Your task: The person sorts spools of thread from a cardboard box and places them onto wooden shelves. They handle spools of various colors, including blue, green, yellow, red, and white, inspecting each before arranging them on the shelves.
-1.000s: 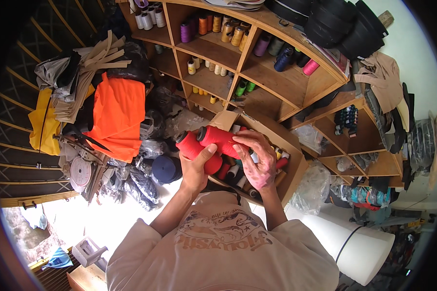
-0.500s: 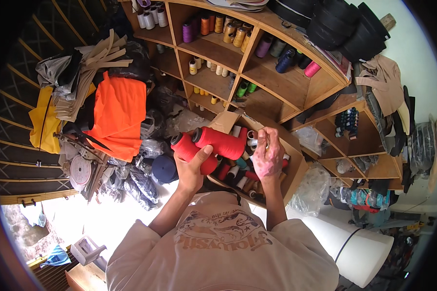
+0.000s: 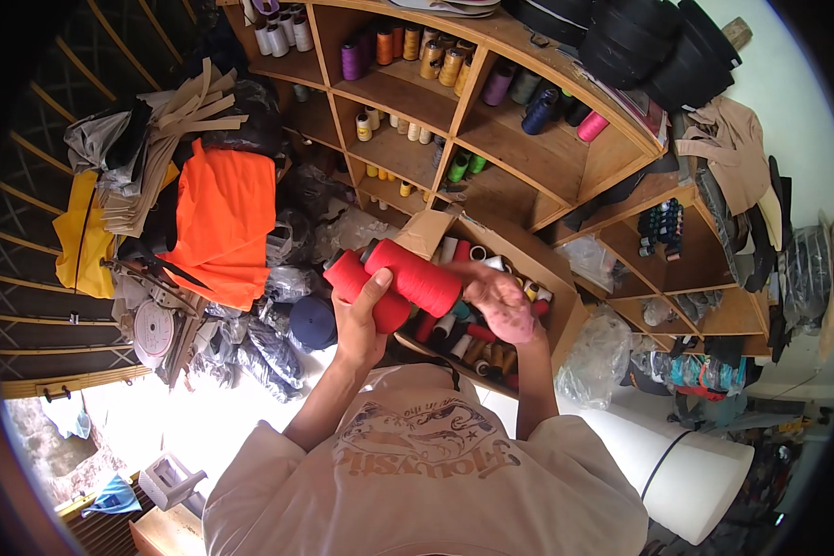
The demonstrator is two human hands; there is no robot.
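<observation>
My left hand (image 3: 365, 315) is closed round two red thread cones, its thumb lying across them. One red cone (image 3: 421, 281) points toward my right hand, and the other red cone (image 3: 346, 275) sits lower in the palm. My right hand (image 3: 505, 304) has its fingers stretched out toward the end of the first cone; whether they touch it I cannot tell. Beneath both hands is an open cardboard box (image 3: 565, 338) holding several thread spools in red, white, black and brown. My hands hide part of its contents.
A wooden shelf (image 3: 394, 97) with coloured thread cones stands ahead. Orange cloth (image 3: 222, 222) and plastic-wrapped bundles lie at left. A clear plastic bag (image 3: 595, 360) rests right of the box, near a white roll (image 3: 700, 486). A lower shelf unit (image 3: 686, 269) stands at right.
My right hand has dropped slightly and turned, going from bent, raised fingers to fingers stretched toward the red cone. The cones in my left hand have shifted slightly left.
</observation>
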